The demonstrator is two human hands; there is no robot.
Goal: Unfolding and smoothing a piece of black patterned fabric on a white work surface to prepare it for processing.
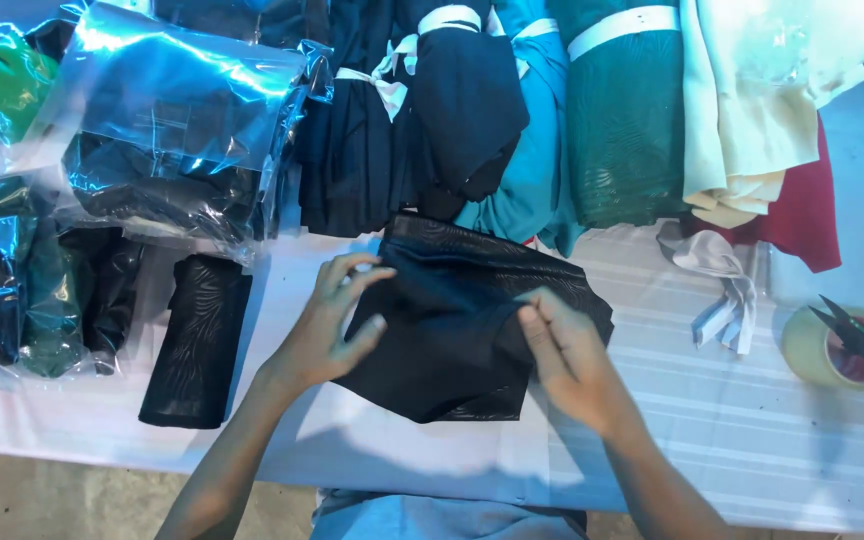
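Both hands are right on the folded black mesh cloth (452, 330), which lies on the white striped table cover (752, 420) straight in front of the person, its long axis slanting from upper left down to lower right. The left hand (337, 320) sits on the cloth's left edge, fingers curled and thumb tucked under, gripping the fabric, while the right hand (567, 365) presses on the right end with fingertips pinching a fold. Neither has to reach: the cloth spans the gap between them, just below the row of tied fabric bundles (472, 110).
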